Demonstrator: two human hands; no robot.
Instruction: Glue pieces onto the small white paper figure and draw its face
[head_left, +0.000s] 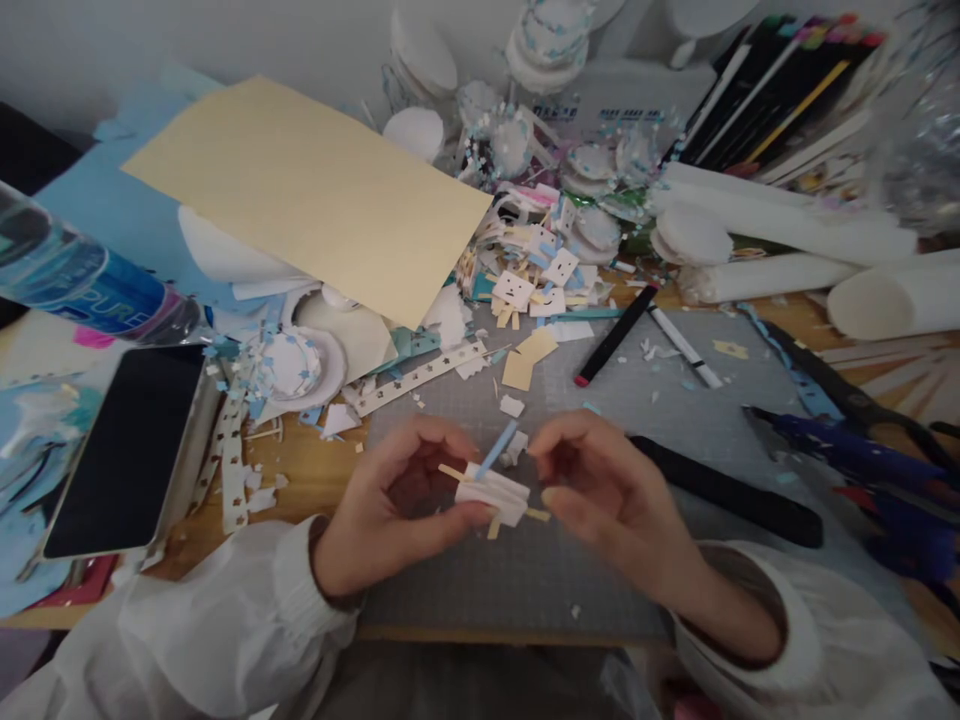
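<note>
Paper figure [506,495] in the head camera's view, the only one: pinched between thumb and fingers of the left hand [382,520], raised over a grey cutting mat [465,590] near the front edge of the table [322,480]. Right hand [626,505] just beside, thumb and fingers parted, near a pale yellow tab [538,515] on the figure; touching or not, impossible to tell.

Judging by this pose, a risk of creasing the thin body under too firm a left thumb, or of bending or tearing off a narrow limb through a clumsy touch from the right. Also possible, with too loose a pinch: a drop among the paper scraps [512,405] just beyond.

In looks: white, blocky and tilted, with folded ridges along the body; a slim blue strip [497,448] slanting up from the top; short yellow pieces sticking out at left, right and below. Farther back, small paper dolls [514,290] with drawn faces.
</note>
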